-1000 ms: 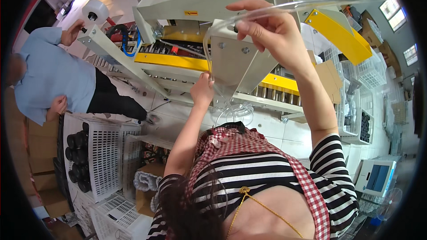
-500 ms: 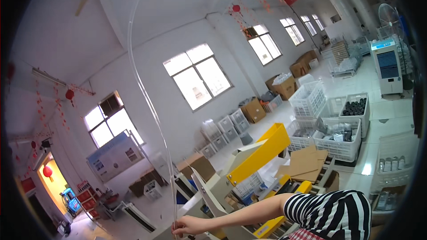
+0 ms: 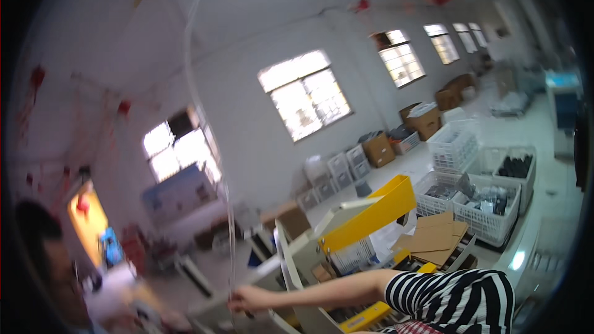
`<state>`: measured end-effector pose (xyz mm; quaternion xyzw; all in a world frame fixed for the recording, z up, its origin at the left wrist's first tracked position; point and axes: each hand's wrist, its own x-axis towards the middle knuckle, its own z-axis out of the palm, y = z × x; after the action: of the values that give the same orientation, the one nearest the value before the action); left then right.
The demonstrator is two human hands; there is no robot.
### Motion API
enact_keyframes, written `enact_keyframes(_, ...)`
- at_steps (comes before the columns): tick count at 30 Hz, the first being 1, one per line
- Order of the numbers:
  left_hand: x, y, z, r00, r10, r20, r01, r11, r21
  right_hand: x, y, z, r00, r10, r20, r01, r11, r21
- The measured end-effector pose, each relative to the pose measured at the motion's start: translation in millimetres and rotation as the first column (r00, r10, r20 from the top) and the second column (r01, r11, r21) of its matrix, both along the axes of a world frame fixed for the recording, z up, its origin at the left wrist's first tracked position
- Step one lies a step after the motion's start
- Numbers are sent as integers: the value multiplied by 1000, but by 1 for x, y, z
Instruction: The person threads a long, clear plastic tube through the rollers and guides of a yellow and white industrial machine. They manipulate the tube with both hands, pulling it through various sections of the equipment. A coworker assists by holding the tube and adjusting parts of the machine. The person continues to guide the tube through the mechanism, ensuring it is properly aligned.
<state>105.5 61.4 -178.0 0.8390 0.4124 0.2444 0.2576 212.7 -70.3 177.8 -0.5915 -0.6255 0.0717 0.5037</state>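
Clear tube (image 3: 231, 229) held upright in the right hand (image 3: 250, 299), beside a machine (image 3: 303, 252).

At far left we saw part of a co-worker (image 3: 52, 266), blurred, near a yellow doorway (image 3: 80, 229). Next came the tube: we traced it up from the right hand, leaning left, then curving right to the top edge. We noted the right fingers (image 3: 236, 302) curled in around the tube, low in the view; blur hid the exact grip. The left hand was out of view, so we could not tell how its fingers stood. The right arm (image 3: 346, 289) reached across in front of the machine, below its yellow guard (image 3: 371, 215). Farther right we logged cardboard (image 3: 430, 234), then white crates (image 3: 487, 227).
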Motion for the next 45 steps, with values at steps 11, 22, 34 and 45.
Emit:
enact_keyframes(11, -10, -63, 41, 979, 199, 54, -197, 980, -30, 23, 8, -2, 995, -31, -97, 10, 976, -216)
enact_keyframes(22, -24, -55, 78, 958, 141, 249, -142, 990, -14, 17, 16, 1, 1000, 2, 31, 3, 983, -181)
enact_keyframes(34, -8, -61, 97, 805, 34, 592, 133, 963, -235, 6, 14, -2, 987, -42, 152, 61, 990, -124)
enact_keyframes(45, -4, -59, 93, 768, -29, 640, 208, 956, -207, 10, -30, -5, 987, 6, -160, -34, 984, -173)
